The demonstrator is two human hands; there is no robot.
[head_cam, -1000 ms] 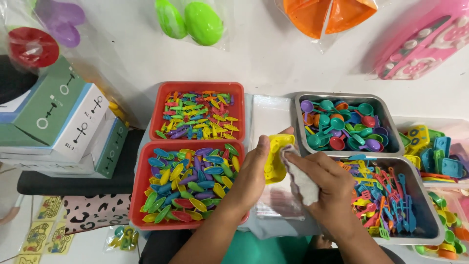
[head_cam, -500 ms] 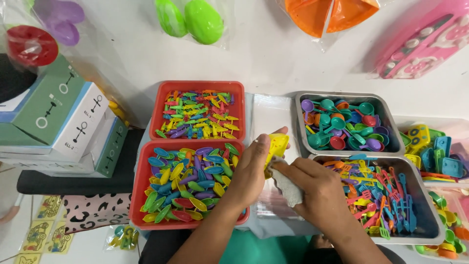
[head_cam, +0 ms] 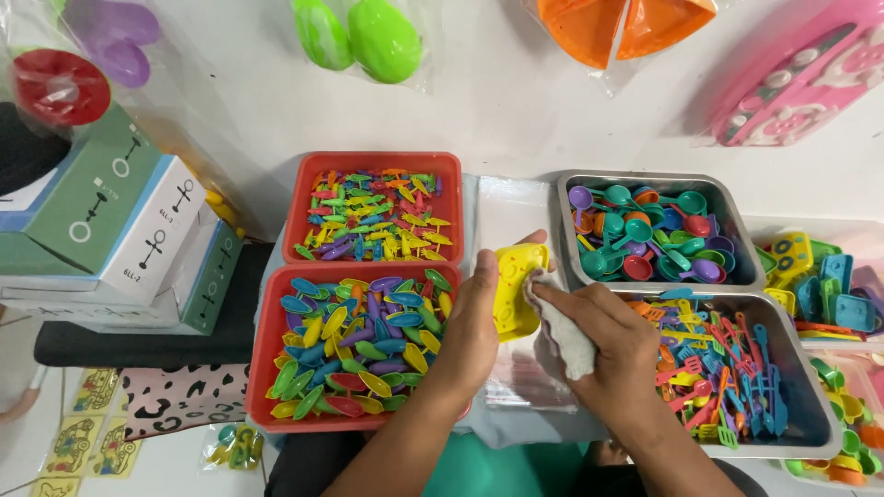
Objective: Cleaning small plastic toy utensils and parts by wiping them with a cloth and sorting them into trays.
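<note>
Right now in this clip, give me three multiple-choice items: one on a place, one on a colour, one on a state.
1. Where is the yellow toy piece?
A. in the left hand
B. in a red tray
C. on the boxes

2. What colour are the two trays left of the hands?
A. blue
B. red
C. silver

3. What is the right hand doing?
A. lying flat and empty
B. reaching into the scoop tray
C. pressing a white cloth to the yellow piece

Answers: 1 A, its fingers wrap the piece between the trays; 2 B, both plastic trays are red; 3 C, the cloth, gripped in that hand, meets the piece's edge.
</note>
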